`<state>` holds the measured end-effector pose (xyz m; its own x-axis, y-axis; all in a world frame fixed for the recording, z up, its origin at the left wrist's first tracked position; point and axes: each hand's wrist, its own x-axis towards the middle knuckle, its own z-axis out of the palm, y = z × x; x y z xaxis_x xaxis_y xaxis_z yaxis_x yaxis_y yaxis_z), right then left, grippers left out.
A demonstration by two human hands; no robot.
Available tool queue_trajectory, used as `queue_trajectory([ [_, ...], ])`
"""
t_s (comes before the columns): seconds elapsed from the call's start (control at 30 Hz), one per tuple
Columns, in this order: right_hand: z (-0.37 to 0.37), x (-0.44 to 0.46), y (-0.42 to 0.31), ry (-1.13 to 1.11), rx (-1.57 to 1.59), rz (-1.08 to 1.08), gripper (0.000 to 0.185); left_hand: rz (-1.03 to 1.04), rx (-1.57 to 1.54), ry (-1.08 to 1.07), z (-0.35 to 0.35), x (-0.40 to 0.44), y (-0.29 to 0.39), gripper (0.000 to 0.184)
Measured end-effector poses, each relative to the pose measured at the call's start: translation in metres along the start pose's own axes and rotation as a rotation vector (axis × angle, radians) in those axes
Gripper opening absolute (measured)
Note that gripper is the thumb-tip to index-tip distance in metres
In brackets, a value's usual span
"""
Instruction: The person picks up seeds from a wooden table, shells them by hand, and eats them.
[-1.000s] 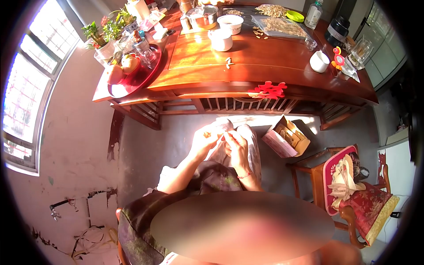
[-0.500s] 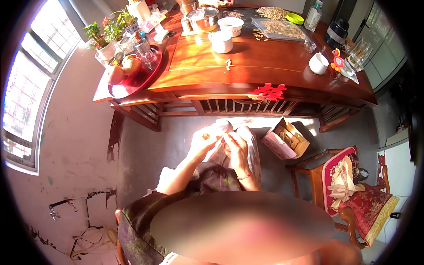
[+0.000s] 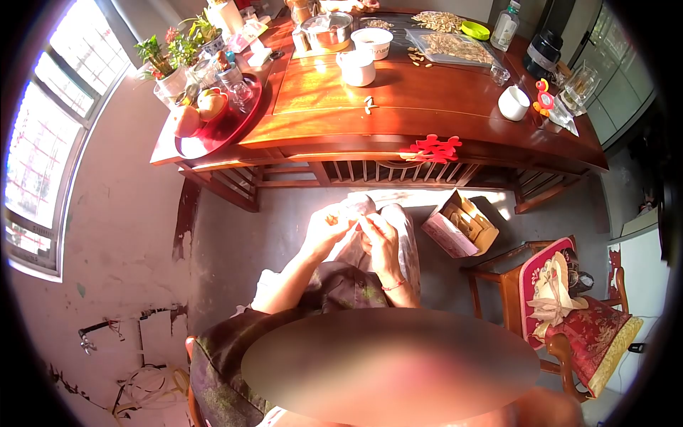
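Note:
My left hand point(image 3: 329, 226) and my right hand point(image 3: 380, 242) meet above my lap, fingertips close together. Both are closed in a pinch around something too small and too brightly lit to make out. A red band circles my right wrist. Beyond the hands, on the wooden table point(image 3: 313, 128), lie a few small pale pieces point(image 3: 368, 104). Behind those stand a white mug point(image 3: 356, 67) and a white tub point(image 3: 372, 43). Further back, a clear plastic bag point(image 3: 455, 46) and a heap of pale pieces point(image 3: 437, 21) rest on a dark mat.
At the table's left is a red tray point(image 3: 252, 107) with fruit and glasses. A white cup point(image 3: 514, 103) and a dark jar point(image 3: 542, 51) stand at its right. On the floor is an open cardboard box point(image 3: 461, 224), beside a chair point(image 3: 509, 292) with cloth on it.
The fingers have shifted only slightly, staying together above my lap. At the table's far edge, a hand seen half a second ago no longer shows.

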<state>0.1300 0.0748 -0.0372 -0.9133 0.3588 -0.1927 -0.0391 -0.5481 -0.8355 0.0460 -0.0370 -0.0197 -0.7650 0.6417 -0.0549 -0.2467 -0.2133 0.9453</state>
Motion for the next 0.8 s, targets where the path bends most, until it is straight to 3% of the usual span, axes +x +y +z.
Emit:
queue_trajectory([
  [0.1, 0.002, 0.0, 0.001, 0.002, 0.01, -0.004, 0.02, 0.012, 0.009, 0.013, -0.002, 0.0, -0.002, 0.011],
  [0.3, 0.002, 0.001, 0.002, 0.001, 0.0, -0.007, 0.021, -0.172, 0.043, 0.012, -0.021, 0.003, -0.015, 0.011],
  [0.47, 0.002, 0.0, 0.0, -0.015, 0.027, 0.02, 0.022, -0.043, -0.102, 0.035, -0.009, 0.001, -0.011, 0.012],
  [0.8, -0.005, 0.006, 0.003, -0.145, 0.288, 0.143, 0.019, -0.066, -0.017, 0.005, -0.01, 0.001, -0.007, 0.012],
])
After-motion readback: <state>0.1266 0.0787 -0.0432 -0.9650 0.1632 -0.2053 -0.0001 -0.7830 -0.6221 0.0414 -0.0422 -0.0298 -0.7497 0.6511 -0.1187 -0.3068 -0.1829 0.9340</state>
